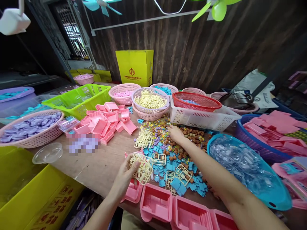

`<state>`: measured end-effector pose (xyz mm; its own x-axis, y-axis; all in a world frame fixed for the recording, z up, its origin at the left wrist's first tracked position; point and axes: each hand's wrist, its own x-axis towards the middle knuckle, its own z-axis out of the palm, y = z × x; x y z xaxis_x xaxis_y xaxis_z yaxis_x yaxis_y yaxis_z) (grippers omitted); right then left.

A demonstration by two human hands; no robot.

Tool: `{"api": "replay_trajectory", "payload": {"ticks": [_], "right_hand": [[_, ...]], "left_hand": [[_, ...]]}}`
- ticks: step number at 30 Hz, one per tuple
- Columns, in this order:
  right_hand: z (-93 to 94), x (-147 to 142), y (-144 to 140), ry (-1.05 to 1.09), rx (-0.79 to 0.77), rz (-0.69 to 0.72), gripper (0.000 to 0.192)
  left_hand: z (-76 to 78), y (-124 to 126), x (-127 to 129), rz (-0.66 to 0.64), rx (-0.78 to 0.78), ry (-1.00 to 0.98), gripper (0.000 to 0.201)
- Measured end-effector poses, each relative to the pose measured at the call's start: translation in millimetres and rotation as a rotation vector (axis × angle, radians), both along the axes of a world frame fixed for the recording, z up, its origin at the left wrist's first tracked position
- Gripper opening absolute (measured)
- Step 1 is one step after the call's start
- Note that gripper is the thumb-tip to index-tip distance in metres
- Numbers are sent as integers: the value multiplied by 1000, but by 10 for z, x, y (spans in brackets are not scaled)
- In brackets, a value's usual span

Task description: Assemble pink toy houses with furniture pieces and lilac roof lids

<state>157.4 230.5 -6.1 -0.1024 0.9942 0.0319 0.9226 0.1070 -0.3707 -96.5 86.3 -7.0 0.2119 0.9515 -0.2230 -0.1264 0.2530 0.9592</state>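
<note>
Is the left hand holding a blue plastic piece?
No, the left hand holds cream-yellow plastic part frames above the pink plastic tray.

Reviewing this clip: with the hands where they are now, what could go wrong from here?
1. The left hand grips several thin cream frames at once; one might bend or slip out.
2. The right hand reaches into the small coloured bits; its forearm lies over the blue pieces and may sweep some away.
3. The pink trays sit at the table edge, so a nudge might tip them off.
</note>
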Motion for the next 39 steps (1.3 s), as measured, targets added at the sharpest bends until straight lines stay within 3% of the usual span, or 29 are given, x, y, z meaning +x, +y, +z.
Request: {"api": "replay_trajectory", "payload": {"ticks": [4,7,11,14,16,18,20,22,23,24,26,29,32,39], "right_hand": [[-159,64,149,-16,-27,-31,27],[-50,2,86,32,-36,0,23],[258,-163,-303,165,-89,205,25],[370,-367,-733,350,-114,550,16],[352,-490,-955,366,-70,580,6],[294,-551,-1083,338,-51,520,11],[231,-530,-1134,336,-54,474,25],[181,-450,-1153,355,-38,413,32],[164,-400,-1160,361,-20,370,31],[149,-352,-1170,360,1,329,27],[128,-278,-1199,347,38,281,19],[96,-247,-1253,344,81,286,12],[64,-274,-1299,354,90,292,10],[2,-318,-1353,324,58,294,10]], "left_hand": [[-18,55,51,28,-18,-13,53],[-40,156,86,3,-20,2,53],[-80,277,185,7,35,-4,50],[-108,263,344,-9,41,-29,53],[-123,213,450,-41,31,-50,55],[-139,186,502,-92,58,-63,56],[-158,243,461,-182,153,87,50],[-181,401,324,-263,310,472,39],[-194,505,232,-286,400,742,31],[-209,615,133,-275,427,888,23],[-244,813,-45,-285,431,1051,24],[-306,974,-185,-373,397,1170,28],[-363,988,-185,-437,384,1268,8],[-435,970,-202,-398,447,1334,13]]}}
